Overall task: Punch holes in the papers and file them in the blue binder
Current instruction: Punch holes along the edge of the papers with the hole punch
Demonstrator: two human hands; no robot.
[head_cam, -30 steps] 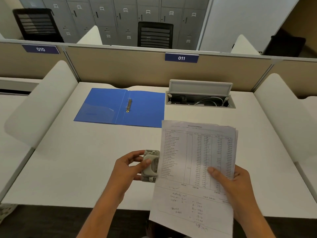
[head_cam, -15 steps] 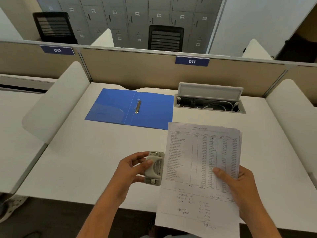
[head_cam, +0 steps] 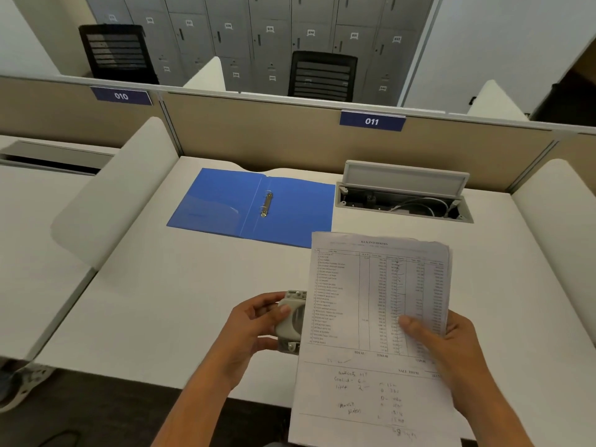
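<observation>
Holding a stack of papers (head_cam: 377, 317) above the near edge of the surface (head_cam: 167, 285), the right hand (head_cam: 448, 346) pinches the sheets at their right side, thumb lying across the printed table on the top page and fingers hidden behind. The top sheet shows columns of printed figures and, lower down, handwritten notes. The left edge of the stack meets a grey hole punch (head_cam: 292, 321), which the left hand (head_cam: 248, 330) grips from the left, thumb pressed on its top and fingers curled around its body. Whether the paper edge sits inside the punch slot cannot be told from this angle.

Farther back on the surface, well apart from both hands, the blue binder (head_cam: 290, 214) lies open and flat, its two covers spread and its metal rings (head_cam: 266, 204) showing along the spine. The upper left corner of the papers overlaps the binder's near right corner in the view. Just to the right of the binder, a cable box (head_cam: 403, 198) set into the surface stands with its lid (head_cam: 404, 177) raised and wires visible inside. Behind runs a beige partition (head_cam: 258, 130) bearing a blue label (head_cam: 372, 121) reading 011. Beyond it stand black chairs (head_cam: 322, 75) and grey lockers (head_cam: 258, 33).
</observation>
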